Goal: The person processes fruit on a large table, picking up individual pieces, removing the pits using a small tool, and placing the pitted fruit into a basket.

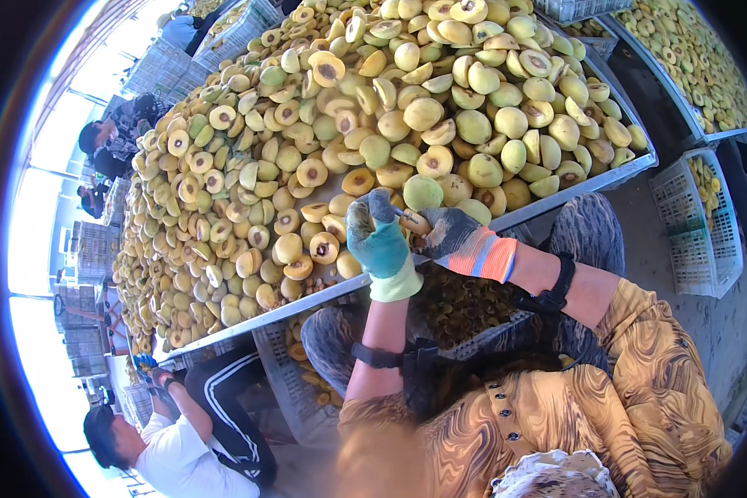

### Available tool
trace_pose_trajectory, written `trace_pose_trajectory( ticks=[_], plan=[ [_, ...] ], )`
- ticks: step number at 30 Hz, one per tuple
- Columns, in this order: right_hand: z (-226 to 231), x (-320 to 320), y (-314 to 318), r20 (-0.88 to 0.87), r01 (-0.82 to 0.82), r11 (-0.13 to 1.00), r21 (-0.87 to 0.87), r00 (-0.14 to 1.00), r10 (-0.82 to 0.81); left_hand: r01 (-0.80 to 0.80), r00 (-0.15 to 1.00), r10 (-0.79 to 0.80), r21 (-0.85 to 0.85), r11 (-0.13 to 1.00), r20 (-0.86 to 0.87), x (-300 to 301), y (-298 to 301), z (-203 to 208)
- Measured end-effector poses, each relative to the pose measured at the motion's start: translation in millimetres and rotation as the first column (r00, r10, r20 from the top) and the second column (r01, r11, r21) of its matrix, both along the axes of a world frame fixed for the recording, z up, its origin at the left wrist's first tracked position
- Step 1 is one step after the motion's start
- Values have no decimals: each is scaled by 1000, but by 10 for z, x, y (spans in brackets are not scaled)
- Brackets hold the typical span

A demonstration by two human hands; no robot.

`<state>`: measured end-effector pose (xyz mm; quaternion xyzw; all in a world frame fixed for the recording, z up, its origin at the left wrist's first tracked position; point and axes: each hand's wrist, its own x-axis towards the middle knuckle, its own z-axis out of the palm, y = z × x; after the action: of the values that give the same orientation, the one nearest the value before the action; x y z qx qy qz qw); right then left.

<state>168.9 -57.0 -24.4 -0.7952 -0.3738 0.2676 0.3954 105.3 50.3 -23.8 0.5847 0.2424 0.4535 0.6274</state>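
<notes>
My left hand (378, 242), in a green glove with dark fingertips, is closed at the near edge of a heap of halved yellow-green peaches (423, 114). A thin, dark, tool-like piece (403, 215) shows between its fingertips and my right hand; which hand grips it is hard to tell. My right hand (463, 241), in a dark grey glove with an orange striped cuff, is closed around a small peach half (417, 222), partly covered by the fingers. Many halves lie cut side up, showing brown centres. A whole-looking green peach (423, 192) sits just beyond my hands.
The heap lies on a metal-edged table (282, 314). Below the edge stand crates, one with dark pieces (465, 303). A white crate (695, 224) stands at right, another fruit-filled table (697, 62) beyond. A person in a white shirt (187, 456) works at lower left.
</notes>
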Motion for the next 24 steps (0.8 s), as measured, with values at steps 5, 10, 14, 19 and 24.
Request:
trace_pose_trajectory(
  ticks=[5, 10, 14, 19, 24],
  plan=[
    [-167, 7, -5, 114, -46, 994, 97, 993, 34, -38, 999, 37, -20, 999, -24, 46, -57, 81],
    [121, -20, -90, 161, -50, 999, 16, 986, 46, 47, 996, -69, -337, 940, -56, 5, 90, 210],
    [194, 11, -103, 101, -23, 972, 233, 995, -1, 319, 947, -265, -601, 732, 180, -132, 210, 261],
    [10, 124, -135, 225, -57, 985, 166, 974, 18, 297, 950, -313, -320, 900, 1, -138, 134, 276],
    [169, 69, -118, 170, -46, 998, -35, 984, 52, 286, 946, -288, -36, 957, -149, -162, 184, 216]
  ],
)
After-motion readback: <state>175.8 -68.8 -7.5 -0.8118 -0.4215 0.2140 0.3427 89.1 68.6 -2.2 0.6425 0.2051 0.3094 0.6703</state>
